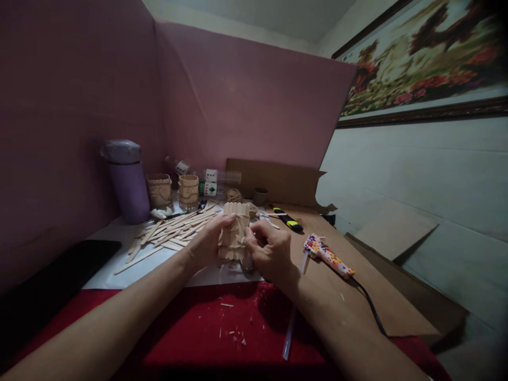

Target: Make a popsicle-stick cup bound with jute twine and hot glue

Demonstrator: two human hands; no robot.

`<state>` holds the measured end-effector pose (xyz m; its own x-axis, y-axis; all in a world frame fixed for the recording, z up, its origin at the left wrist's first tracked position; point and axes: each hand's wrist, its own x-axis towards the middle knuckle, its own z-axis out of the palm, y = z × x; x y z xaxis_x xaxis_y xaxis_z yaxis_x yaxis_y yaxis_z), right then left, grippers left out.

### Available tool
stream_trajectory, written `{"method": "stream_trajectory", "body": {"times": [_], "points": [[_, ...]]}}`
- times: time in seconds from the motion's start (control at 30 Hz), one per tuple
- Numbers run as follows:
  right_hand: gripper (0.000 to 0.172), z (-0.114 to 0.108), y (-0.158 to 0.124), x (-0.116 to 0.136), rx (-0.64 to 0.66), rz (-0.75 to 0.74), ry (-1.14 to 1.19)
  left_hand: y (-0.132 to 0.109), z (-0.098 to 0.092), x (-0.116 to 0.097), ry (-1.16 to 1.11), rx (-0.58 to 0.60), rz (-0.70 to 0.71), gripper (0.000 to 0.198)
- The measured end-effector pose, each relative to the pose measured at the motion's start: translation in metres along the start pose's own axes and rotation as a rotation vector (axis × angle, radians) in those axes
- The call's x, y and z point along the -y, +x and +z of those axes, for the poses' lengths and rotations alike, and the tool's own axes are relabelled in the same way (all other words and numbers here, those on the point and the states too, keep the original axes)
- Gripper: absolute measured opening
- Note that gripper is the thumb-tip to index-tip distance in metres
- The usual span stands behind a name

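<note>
A small holder made of popsicle sticks stands upright between my hands, with twine wound about it. My left hand grips its left side, thumb on the front near the top. At its right side, my right hand has the fingers pinched together against the front; whatever is between the fingertips is too small to make out. Loose popsicle sticks lie in a pile left of my left hand. A flower-patterned hot glue gun with a clear glue stick lies right of my right hand.
Two finished-looking stick holders stand at the back beside a purple bottle. Clear plastic bottles, a ball of twine and a yellow-black utility knife lie farther back. Wood scraps dot the red cloth. Brown cardboard covers the right.
</note>
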<state>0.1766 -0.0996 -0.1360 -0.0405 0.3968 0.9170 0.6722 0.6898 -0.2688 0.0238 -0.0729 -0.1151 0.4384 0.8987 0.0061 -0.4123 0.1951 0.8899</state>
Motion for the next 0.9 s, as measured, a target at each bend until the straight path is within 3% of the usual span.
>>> {"method": "stream_trajectory", "body": {"times": [0.27,0.57,0.9], "points": [[0.015,-0.0011,-0.0001,0.0019,0.027,-0.015,-0.005,0.0011,-0.0013,0.001,0.023,0.014,-0.005,0.024],[0.017,-0.0025,0.0009,0.0047,0.064,-0.032,-0.005,-0.0008,0.0026,0.001,0.088,-0.107,0.027,0.036],[0.013,-0.0049,0.0011,0.0075,0.151,0.003,-0.086,-0.0003,0.0038,0.0002,0.094,-0.125,0.113,0.04]]}}
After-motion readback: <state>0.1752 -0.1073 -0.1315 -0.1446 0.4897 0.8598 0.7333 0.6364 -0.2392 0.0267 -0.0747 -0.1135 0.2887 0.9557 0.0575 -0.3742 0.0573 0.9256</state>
